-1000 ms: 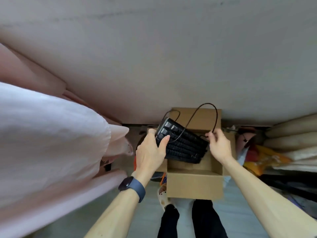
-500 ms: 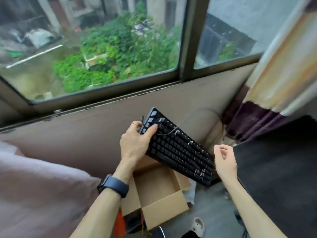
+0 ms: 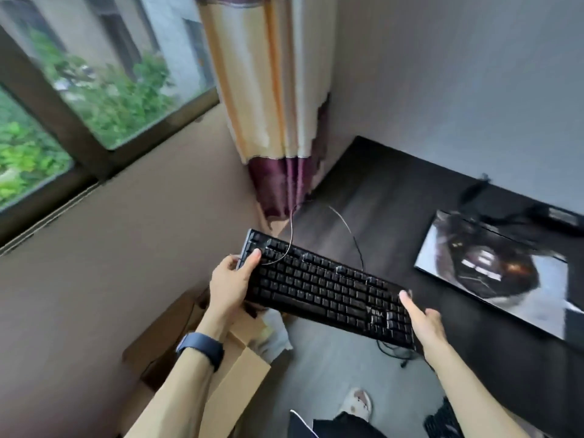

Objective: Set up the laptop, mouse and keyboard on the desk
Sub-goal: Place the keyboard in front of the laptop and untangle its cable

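Observation:
A black wired keyboard (image 3: 328,289) hangs in the air in front of me, tilted down to the right. My left hand (image 3: 230,284) grips its left end, thumb on the keys. My right hand (image 3: 422,320) holds its right end with the thumb lying across the keys. The keyboard's cable (image 3: 347,229) loops up over the dark desk (image 3: 395,197). On the desk to the right lies a printed mouse pad (image 3: 505,273). No laptop or mouse is visible.
An open cardboard box (image 3: 234,368) sits on the floor below my left arm. A curtain (image 3: 271,99) hangs in the corner beside a window (image 3: 79,83). Dark cables and a device (image 3: 556,216) lie at the desk's back right. My slippered foot (image 3: 355,403) is on the floor.
The keyboard has come up out of the box and swung right toward the desk. My right hand has taken hold of its right end. My view has turned from the window to the desk.

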Demonstrator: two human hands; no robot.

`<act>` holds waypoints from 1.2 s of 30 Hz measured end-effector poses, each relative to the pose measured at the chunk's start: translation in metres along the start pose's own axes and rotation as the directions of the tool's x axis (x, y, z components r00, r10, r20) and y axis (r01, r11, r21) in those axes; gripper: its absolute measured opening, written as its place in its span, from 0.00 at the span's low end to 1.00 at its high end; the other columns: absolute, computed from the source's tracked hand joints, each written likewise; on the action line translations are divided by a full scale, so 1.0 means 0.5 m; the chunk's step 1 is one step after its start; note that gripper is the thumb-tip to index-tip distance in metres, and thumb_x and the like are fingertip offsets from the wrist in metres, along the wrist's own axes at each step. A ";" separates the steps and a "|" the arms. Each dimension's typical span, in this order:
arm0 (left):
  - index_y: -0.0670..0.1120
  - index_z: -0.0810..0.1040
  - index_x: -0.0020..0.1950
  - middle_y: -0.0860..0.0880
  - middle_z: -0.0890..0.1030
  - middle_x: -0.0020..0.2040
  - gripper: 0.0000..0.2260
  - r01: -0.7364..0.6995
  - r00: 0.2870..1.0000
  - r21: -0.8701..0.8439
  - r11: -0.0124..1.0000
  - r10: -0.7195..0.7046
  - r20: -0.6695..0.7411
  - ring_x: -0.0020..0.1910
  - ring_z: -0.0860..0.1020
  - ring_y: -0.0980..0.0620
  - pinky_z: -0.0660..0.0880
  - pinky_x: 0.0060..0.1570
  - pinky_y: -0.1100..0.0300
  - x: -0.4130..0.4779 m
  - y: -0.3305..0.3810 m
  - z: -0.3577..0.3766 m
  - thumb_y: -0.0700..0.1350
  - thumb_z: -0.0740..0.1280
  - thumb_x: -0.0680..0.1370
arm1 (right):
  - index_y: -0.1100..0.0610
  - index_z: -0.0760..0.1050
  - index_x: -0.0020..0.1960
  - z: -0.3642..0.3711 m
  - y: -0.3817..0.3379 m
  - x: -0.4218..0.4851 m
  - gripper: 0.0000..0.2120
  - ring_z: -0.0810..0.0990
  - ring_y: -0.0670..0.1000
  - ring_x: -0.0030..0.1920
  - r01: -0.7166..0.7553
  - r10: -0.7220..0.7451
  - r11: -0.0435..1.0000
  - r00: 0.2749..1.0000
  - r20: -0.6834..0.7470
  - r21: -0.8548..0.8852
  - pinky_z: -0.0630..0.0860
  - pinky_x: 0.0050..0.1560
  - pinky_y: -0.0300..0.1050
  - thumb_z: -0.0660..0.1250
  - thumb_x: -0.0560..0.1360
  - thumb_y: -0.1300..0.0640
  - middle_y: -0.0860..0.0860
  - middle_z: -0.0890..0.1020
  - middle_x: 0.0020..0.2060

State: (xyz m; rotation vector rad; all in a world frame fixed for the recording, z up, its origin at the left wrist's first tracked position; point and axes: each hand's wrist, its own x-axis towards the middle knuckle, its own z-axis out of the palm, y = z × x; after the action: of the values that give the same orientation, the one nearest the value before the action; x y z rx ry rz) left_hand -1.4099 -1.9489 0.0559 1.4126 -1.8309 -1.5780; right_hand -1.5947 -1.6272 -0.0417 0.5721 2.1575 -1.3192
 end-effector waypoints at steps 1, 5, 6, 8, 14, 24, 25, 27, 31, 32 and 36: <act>0.49 0.81 0.41 0.51 0.85 0.42 0.21 0.006 0.999 0.002 1.000 -0.006 0.038 0.46 0.84 0.49 0.81 0.47 0.49 -0.007 0.003 0.046 0.66 0.73 0.67 | 0.61 0.72 0.70 -0.040 0.021 0.019 0.44 0.77 0.61 0.65 -0.056 0.056 0.998 0.998 0.009 0.006 0.73 0.67 0.56 0.71 0.68 0.30 0.59 0.77 0.67; 0.48 0.82 0.44 0.51 0.86 0.43 0.20 0.046 0.982 0.026 0.999 -0.050 0.181 0.46 0.85 0.48 0.81 0.49 0.47 -0.022 0.001 0.223 0.64 0.74 0.68 | 0.53 0.76 0.44 -0.187 0.090 0.075 0.13 0.79 0.56 0.48 -0.105 0.106 0.993 0.994 -0.013 0.047 0.79 0.54 0.56 0.75 0.73 0.45 0.54 0.81 0.47; 0.48 0.82 0.45 0.50 0.86 0.44 0.21 0.057 0.974 0.045 0.997 -0.065 0.217 0.46 0.85 0.48 0.81 0.49 0.47 -0.020 -0.004 0.260 0.65 0.74 0.67 | 0.51 0.76 0.43 -0.214 0.107 0.091 0.12 0.79 0.56 0.50 -0.107 0.109 0.993 0.993 -0.048 0.046 0.78 0.58 0.56 0.76 0.73 0.46 0.55 0.81 0.48; 0.49 0.81 0.48 0.50 0.86 0.45 0.23 0.090 0.954 0.085 0.992 -0.111 0.280 0.46 0.85 0.48 0.80 0.51 0.47 -0.018 -0.011 0.343 0.66 0.74 0.66 | 0.53 0.79 0.44 -0.270 0.131 0.111 0.11 0.79 0.57 0.50 -0.089 0.096 0.994 0.986 -0.134 0.059 0.76 0.57 0.52 0.76 0.73 0.47 0.56 0.82 0.48; 0.48 0.78 0.49 0.48 0.85 0.49 0.17 0.152 0.887 0.229 0.961 -0.235 0.397 0.50 0.83 0.48 0.77 0.59 0.46 -0.004 -0.061 0.537 0.60 0.72 0.71 | 0.59 0.82 0.52 -0.394 0.225 0.209 0.29 0.83 0.54 0.45 -0.162 0.178 0.984 0.943 -0.280 0.080 0.75 0.44 0.47 0.76 0.64 0.36 0.52 0.86 0.44; 0.47 0.82 0.53 0.45 0.85 0.52 0.07 0.217 0.769 0.363 0.906 -0.388 0.508 0.54 0.83 0.44 0.77 0.61 0.47 -0.003 -0.110 0.733 0.46 0.72 0.76 | 0.59 0.79 0.55 -0.494 0.355 0.288 0.35 0.84 0.56 0.47 -0.291 0.311 0.950 0.861 -0.403 0.110 0.73 0.45 0.45 0.72 0.62 0.31 0.52 0.86 0.46; 0.47 0.82 0.54 0.44 0.85 0.52 0.08 0.221 0.771 0.371 0.902 -0.395 0.500 0.54 0.83 0.44 0.77 0.61 0.46 -0.003 -0.120 0.742 0.45 0.72 0.75 | 0.59 0.78 0.56 -0.497 0.357 0.288 0.34 0.84 0.56 0.47 -0.297 0.314 0.949 0.858 -0.407 0.105 0.72 0.45 0.45 0.73 0.64 0.33 0.52 0.86 0.47; 0.47 0.80 0.59 0.46 0.85 0.51 0.15 0.241 0.774 0.416 0.877 -0.433 0.462 0.54 0.82 0.45 0.77 0.61 0.46 0.000 -0.142 0.748 0.46 0.74 0.73 | 0.59 0.78 0.58 -0.497 0.343 0.279 0.31 0.83 0.58 0.50 -0.308 0.314 0.948 0.853 -0.416 0.083 0.72 0.47 0.45 0.74 0.67 0.36 0.52 0.86 0.48; 0.50 0.80 0.61 0.49 0.83 0.53 0.29 0.198 0.814 0.504 0.841 -0.428 0.393 0.55 0.81 0.47 0.77 0.61 0.48 0.009 -0.182 0.743 0.57 0.75 0.61 | 0.56 0.76 0.62 -0.489 0.321 0.267 0.25 0.81 0.59 0.56 -0.309 0.289 0.951 0.844 -0.451 0.031 0.75 0.55 0.49 0.74 0.72 0.42 0.53 0.83 0.54; 0.51 0.80 0.61 0.49 0.82 0.55 0.29 0.168 0.835 0.536 0.827 -0.408 0.368 0.56 0.80 0.48 0.76 0.62 0.49 0.006 -0.180 0.741 0.58 0.75 0.62 | 0.57 0.76 0.62 -0.485 0.321 0.266 0.25 0.80 0.61 0.56 -0.306 0.271 0.952 0.843 -0.464 0.001 0.76 0.57 0.52 0.74 0.73 0.42 0.55 0.82 0.56; 0.47 0.76 0.67 0.49 0.83 0.51 0.25 0.108 0.843 0.582 0.806 -0.385 0.376 0.53 0.80 0.47 0.76 0.58 0.51 -0.009 -0.166 0.741 0.52 0.75 0.72 | 0.58 0.77 0.66 -0.477 0.319 0.259 0.27 0.78 0.64 0.60 -0.324 0.243 0.942 0.841 -0.484 -0.090 0.75 0.61 0.56 0.72 0.74 0.42 0.60 0.76 0.64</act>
State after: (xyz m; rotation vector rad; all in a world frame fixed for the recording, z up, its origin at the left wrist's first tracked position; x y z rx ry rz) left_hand -1.6565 -1.7335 -0.1365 1.6647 -2.6498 -1.7367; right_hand -1.6506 -1.3344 -0.1427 1.1917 2.4041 -0.8851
